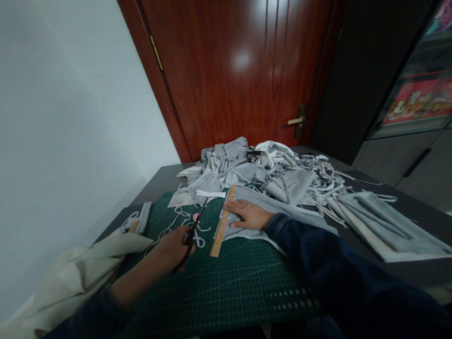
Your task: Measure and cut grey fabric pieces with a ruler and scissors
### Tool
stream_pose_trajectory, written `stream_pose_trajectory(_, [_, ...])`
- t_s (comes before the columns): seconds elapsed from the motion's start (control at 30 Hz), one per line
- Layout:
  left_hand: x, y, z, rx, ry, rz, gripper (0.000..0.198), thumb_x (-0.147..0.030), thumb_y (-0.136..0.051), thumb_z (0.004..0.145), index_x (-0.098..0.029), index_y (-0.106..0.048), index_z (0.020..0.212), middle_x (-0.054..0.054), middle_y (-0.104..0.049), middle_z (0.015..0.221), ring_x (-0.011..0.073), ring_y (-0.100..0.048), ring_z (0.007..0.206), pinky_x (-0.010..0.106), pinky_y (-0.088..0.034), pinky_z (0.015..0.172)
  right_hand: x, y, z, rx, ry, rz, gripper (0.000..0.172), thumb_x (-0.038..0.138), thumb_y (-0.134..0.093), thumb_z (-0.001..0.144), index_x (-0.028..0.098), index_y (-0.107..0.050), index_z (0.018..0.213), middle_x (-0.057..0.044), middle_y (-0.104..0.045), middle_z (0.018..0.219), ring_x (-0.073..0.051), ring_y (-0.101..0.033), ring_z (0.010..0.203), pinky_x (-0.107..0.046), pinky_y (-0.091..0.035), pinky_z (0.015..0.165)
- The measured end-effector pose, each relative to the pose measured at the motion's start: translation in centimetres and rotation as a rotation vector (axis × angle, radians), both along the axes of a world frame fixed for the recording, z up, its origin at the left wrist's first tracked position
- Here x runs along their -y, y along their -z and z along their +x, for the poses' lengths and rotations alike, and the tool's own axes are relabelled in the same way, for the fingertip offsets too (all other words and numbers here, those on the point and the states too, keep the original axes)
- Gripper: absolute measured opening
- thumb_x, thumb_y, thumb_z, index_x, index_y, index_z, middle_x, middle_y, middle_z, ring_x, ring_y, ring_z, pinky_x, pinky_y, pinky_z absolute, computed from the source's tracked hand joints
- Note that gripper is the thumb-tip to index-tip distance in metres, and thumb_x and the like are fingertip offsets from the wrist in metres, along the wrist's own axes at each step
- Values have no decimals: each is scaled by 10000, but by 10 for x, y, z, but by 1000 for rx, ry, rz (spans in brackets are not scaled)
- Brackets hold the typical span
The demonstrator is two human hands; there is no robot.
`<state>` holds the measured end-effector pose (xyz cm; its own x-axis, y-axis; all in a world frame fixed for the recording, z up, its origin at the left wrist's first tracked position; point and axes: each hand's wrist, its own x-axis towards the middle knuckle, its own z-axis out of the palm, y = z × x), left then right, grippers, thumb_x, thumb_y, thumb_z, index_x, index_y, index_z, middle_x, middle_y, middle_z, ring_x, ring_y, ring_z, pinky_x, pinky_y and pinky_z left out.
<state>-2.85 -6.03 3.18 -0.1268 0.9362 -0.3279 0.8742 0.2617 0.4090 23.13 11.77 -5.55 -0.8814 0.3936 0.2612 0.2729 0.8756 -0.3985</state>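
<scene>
My left hand is closed around the handles of a pair of scissors, whose blades point away from me over the cutting mat. My right hand lies flat with fingers spread, pressing on a wooden ruler and on a piece of grey fabric. The ruler runs along the left edge of that fabric. Between the scissors and the ruler lie thin white fabric strips. A small pink object sits beside the blades.
A heap of grey and white fabric scraps covers the back of the dark table. Folded grey fabric lies at the right. Cream cloth is bunched at the left. Behind stand a wooden door and a white wall.
</scene>
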Motion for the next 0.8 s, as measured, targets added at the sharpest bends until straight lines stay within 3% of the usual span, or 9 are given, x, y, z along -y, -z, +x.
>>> stream_pose_trajectory(0.07, [-12, 7, -8, -217, 18, 75, 158, -255, -503, 883, -208, -525, 1031, 115, -724, 968, 256, -729, 830, 369, -555, 777, 0, 0, 0, -7, 3, -3, 771, 559, -654, 966, 225, -406, 1615, -132, -364, 1672, -318, -317, 1563, -552, -190, 1293])
stream_pose_trajectory(0.17, [-21, 15, -13, -310, 63, 116, 205, -169, -511, 890, -178, -553, 1090, 187, -692, 1203, 291, -685, 1103, 405, -484, 990, 0, 0, 0, -10, 4, -6, 772, 560, -658, 965, 236, -403, 1617, -127, -360, 1674, -312, -313, 1566, -543, -182, 1297])
stream_pose_trajectory(0.33, [-25, 18, -18, -400, 105, 86, 303, -140, -489, 922, -133, -548, 1219, 200, -690, 1231, 289, -686, 1126, 384, -488, 963, 0, 0, -1, -6, 11, -2, 789, 576, -656, 965, 235, -389, 1624, -121, -355, 1677, -308, -317, 1565, -536, -182, 1300])
stream_pose_trajectory(0.47, [-27, 6, -21, -435, 139, 42, 428, -201, -655, 852, -151, -568, 1268, 171, -716, 1201, 312, -702, 1104, 381, -517, 902, 0, 1, -2, -3, 11, 9, 791, 582, -650, 967, 224, -392, 1623, -123, -359, 1676, -305, -315, 1566, -528, -186, 1302])
stream_pose_trajectory(0.53, [-27, -1, -11, -470, 151, 77, 433, -198, -655, 860, -154, -577, 1283, 180, -692, 1265, 326, -671, 1180, 398, -499, 958, 0, 1, -2, -10, 11, 9, 788, 590, -651, 963, 237, -397, 1620, -119, -369, 1671, -300, -318, 1565, -526, -186, 1302])
stream_pose_trajectory(0.63, [-25, -4, 19, -500, 188, 184, 270, -233, -512, 980, -158, -613, 1219, 179, -665, 1310, 306, -639, 1225, 397, -458, 1023, -1, 2, -3, -16, 7, 6, 790, 598, -651, 961, 242, -398, 1620, -120, -378, 1668, -300, -326, 1562, -530, -187, 1300])
stream_pose_trajectory(0.73, [-25, 5, 54, -420, 210, 147, 217, -317, -542, 990, -164, -654, 1095, 156, -722, 1166, 299, -688, 1109, 372, -494, 940, -1, 3, -3, -12, 10, 7, 797, 605, -648, 961, 235, -395, 1621, -122, -375, 1668, -310, -315, 1565, -543, -191, 1296])
stream_pose_trajectory(0.8, [-27, 14, 69, -400, 197, 129, 236, -306, -553, 982, -142, -645, 1125, 185, -715, 1174, 317, -691, 1119, 378, -500, 932, -1, 3, -3, -6, 14, 12, 797, 606, -644, 964, 236, -390, 1623, -116, -372, 1671, -309, -303, 1570, -538, -191, 1297])
